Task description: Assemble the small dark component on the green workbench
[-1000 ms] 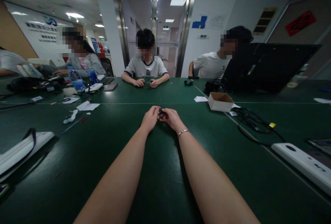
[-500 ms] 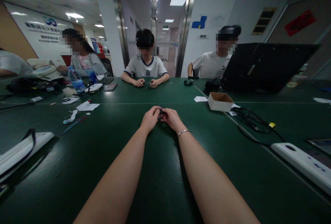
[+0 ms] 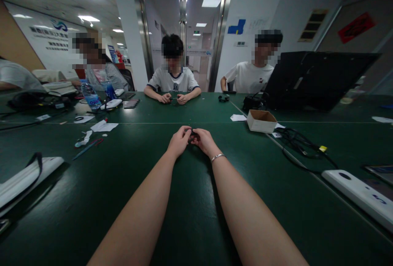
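Observation:
Both my arms stretch forward over the dark green table [image 3: 135, 200]. My left hand [image 3: 179, 141] and my right hand [image 3: 204, 140] meet near the middle, fingers curled toward each other. Between their fingertips is a small dark object [image 3: 192, 134], mostly covered by the fingers and too small to name. Each hand's fingers are closed on it. A silver bracelet circles my right wrist.
Left lie paper scraps [image 3: 104, 126], a blue pen-like tool [image 3: 86, 149], a water bottle [image 3: 90, 96] and a white device [image 3: 33, 180]. Right are a small open box [image 3: 261, 122], black cables [image 3: 302, 140], a power strip [image 3: 359, 194] and a monitor [image 3: 319, 80]. Several people sit around.
My hands stay in place, with small finger shifts around the dark object. The person at the right has leaned slightly left, and the person at the left has moved a little.

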The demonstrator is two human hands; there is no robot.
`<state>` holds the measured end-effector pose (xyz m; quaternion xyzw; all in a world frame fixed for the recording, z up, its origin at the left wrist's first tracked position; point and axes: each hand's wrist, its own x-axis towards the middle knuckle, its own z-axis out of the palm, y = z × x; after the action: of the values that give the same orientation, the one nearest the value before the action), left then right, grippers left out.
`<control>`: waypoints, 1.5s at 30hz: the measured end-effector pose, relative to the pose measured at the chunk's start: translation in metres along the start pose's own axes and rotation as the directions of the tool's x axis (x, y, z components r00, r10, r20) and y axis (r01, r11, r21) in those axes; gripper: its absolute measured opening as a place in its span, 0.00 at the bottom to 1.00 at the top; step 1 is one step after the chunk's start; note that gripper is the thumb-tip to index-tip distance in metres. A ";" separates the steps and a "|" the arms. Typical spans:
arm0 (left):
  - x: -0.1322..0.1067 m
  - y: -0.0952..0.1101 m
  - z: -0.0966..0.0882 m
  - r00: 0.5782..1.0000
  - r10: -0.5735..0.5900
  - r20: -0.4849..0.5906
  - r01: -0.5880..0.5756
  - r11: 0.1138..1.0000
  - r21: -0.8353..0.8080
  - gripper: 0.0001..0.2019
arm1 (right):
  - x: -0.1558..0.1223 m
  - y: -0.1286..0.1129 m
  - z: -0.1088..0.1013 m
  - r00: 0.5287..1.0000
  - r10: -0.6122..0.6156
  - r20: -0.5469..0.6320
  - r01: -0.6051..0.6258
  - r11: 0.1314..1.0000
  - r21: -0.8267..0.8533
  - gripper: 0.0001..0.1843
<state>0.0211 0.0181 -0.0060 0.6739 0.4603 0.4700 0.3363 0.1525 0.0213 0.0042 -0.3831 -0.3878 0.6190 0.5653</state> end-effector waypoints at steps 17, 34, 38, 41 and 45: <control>0.001 -0.004 0.000 1.000 0.023 -0.009 -0.022 1.000 0.022 0.14 | 0.000 0.000 0.000 1.000 -0.005 0.020 0.005 1.000 0.005 0.06; 0.002 -0.007 0.001 1.000 -0.003 0.012 0.004 1.000 -0.015 0.14 | 0.000 -0.001 0.000 1.000 0.013 -0.025 -0.012 1.000 0.022 0.05; 0.003 -0.007 0.001 1.000 -0.004 0.003 0.004 1.000 -0.025 0.14 | 0.000 0.000 0.000 1.000 0.011 -0.024 -0.011 1.000 0.026 0.06; 0.003 -0.007 0.000 1.000 0.002 -0.003 -0.002 1.000 -0.020 0.14 | 0.000 0.000 0.000 1.000 0.005 -0.012 -0.005 1.000 0.028 0.06; 0.003 -0.006 0.000 1.000 0.012 0.010 -0.012 1.000 0.011 0.14 | 0.000 0.001 0.001 1.000 0.005 0.004 -0.006 1.000 0.023 0.07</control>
<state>0.0193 0.0229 -0.0107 0.6807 0.4571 0.4662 0.3323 0.1513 0.0216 0.0039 -0.3763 -0.3806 0.6258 0.5674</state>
